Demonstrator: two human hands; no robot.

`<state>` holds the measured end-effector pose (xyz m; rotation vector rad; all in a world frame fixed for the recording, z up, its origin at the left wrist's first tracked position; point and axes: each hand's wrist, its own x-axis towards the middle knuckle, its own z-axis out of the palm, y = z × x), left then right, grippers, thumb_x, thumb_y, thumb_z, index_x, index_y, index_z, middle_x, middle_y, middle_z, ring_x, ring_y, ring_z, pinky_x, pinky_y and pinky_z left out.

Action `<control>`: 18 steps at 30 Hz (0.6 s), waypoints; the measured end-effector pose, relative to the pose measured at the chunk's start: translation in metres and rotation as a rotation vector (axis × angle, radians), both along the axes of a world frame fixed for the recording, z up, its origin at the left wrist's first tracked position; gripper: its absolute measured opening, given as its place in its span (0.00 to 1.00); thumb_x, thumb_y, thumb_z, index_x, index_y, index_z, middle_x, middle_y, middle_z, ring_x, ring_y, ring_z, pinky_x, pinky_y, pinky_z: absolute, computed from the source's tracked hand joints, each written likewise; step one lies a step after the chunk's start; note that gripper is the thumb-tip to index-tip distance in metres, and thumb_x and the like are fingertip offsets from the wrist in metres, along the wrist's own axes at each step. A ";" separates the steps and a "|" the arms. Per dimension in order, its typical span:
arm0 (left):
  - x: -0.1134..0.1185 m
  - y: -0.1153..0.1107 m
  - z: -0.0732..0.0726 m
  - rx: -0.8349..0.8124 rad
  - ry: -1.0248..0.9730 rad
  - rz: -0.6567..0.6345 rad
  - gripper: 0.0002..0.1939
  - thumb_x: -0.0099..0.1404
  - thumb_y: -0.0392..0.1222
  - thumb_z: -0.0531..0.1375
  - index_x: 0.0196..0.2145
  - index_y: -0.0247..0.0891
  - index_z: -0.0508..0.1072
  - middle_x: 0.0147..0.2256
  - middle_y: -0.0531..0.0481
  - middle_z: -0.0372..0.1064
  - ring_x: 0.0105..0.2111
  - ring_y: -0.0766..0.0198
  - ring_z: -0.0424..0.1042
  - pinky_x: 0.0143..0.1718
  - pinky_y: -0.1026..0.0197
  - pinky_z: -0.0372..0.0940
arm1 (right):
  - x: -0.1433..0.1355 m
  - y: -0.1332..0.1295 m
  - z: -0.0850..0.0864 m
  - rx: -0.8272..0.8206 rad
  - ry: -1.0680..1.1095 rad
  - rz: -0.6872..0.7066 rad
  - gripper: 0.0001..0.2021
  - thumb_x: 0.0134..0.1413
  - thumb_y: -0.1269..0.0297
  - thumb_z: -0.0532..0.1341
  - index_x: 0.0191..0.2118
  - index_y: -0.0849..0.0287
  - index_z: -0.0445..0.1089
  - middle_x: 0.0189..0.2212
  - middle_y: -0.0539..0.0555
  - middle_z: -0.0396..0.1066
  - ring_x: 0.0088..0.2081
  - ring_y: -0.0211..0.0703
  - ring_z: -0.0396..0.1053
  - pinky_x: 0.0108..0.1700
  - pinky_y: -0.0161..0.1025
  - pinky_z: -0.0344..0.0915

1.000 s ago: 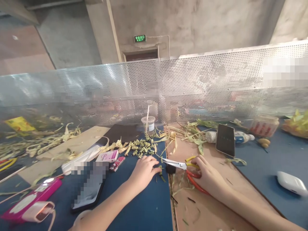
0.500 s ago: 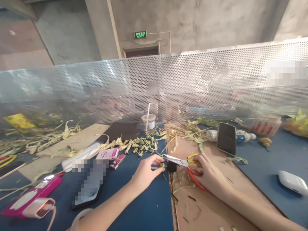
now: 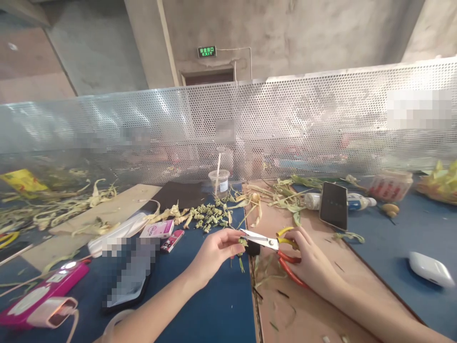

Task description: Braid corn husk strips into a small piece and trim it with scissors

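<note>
Between the thumb and fingers of my left hand [image 3: 216,251] is a small green plant piece [image 3: 243,243], with thin stems hanging below it. My right hand [image 3: 310,259] grips scissors [image 3: 264,242] with one yellow and one red handle loop. The blades are slightly parted and point left, their tips right at the fingertips of my left hand. Whether they touch the plant piece I cannot tell. Just beyond my left hand lies a pile of small, curled, knotted green plant pieces [image 3: 210,216].
Withered stalks [image 3: 280,195] lie behind the scissors. A plastic cup [image 3: 218,183] with a straw stands by the perforated metal screen [image 3: 303,114]. On the left are a phone [image 3: 132,281] and a pink power strip [image 3: 46,293]; on the right, another phone [image 3: 333,206] and a white case [image 3: 430,269].
The fingers of my left hand have closed up around the plant piece, and its stems now hang lower. The scissors stay nearly in place. The whole view has shifted slightly.
</note>
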<state>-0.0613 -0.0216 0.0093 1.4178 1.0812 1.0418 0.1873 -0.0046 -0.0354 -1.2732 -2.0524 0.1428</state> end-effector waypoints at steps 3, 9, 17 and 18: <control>-0.001 0.000 0.001 -0.079 -0.131 -0.002 0.14 0.52 0.40 0.65 0.38 0.37 0.74 0.32 0.50 0.72 0.30 0.69 0.68 0.29 0.68 0.59 | -0.001 -0.002 -0.001 0.016 -0.012 0.011 0.12 0.48 0.65 0.57 0.40 0.55 0.56 0.43 0.57 0.62 0.43 0.46 0.66 0.39 0.40 0.67; -0.002 0.001 0.002 -0.189 -0.363 -0.019 0.15 0.47 0.40 0.69 0.34 0.35 0.74 0.27 0.52 0.69 0.26 0.73 0.66 0.27 0.69 0.58 | -0.001 -0.004 -0.001 0.005 -0.023 0.006 0.13 0.48 0.66 0.57 0.40 0.54 0.56 0.43 0.57 0.61 0.44 0.46 0.65 0.38 0.40 0.67; -0.003 0.001 0.000 -0.196 -0.403 -0.080 0.16 0.45 0.40 0.70 0.33 0.35 0.74 0.28 0.51 0.70 0.27 0.71 0.67 0.26 0.69 0.57 | -0.003 -0.004 0.002 0.000 -0.053 0.060 0.11 0.49 0.66 0.56 0.40 0.55 0.56 0.42 0.57 0.61 0.44 0.47 0.64 0.38 0.41 0.67; -0.002 0.000 0.001 -0.199 -0.402 -0.083 0.17 0.44 0.41 0.70 0.32 0.34 0.74 0.28 0.51 0.70 0.27 0.71 0.67 0.26 0.69 0.57 | -0.003 -0.005 0.002 0.004 -0.052 0.066 0.12 0.48 0.66 0.56 0.41 0.55 0.57 0.42 0.57 0.61 0.44 0.47 0.64 0.37 0.40 0.67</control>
